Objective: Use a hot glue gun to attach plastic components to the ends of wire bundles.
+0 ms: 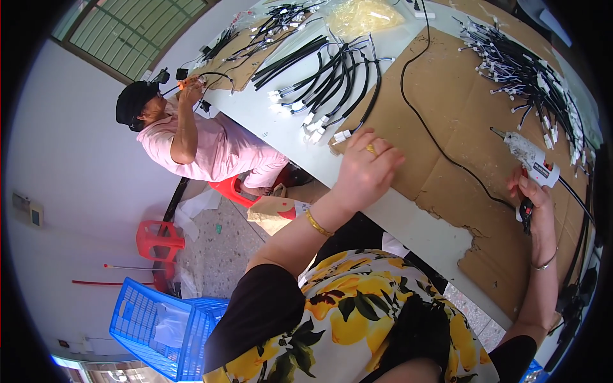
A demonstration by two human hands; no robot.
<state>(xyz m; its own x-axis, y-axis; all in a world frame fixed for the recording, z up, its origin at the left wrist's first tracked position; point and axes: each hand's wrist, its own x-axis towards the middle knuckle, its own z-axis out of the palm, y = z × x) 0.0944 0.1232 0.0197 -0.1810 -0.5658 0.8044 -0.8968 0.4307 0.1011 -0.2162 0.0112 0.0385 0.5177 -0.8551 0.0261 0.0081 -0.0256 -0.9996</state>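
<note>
Glue gun [531, 157]: nozzle toward upper left, long axis diagonal
Right grip [540, 198]: I see it holding this
Left grip [369, 169]: I can't tell

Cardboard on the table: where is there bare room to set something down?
Bare cardboard: between the black cord and the glue gun, and between cord and left hand. Crowded: its far right, under the wire bundle, and the table beyond the left hand, where black cables lie.

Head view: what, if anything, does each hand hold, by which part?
The right hand holds a white, pistol-shaped glue gun by its handle; whether the left hand grips anything cannot be told.
</note>
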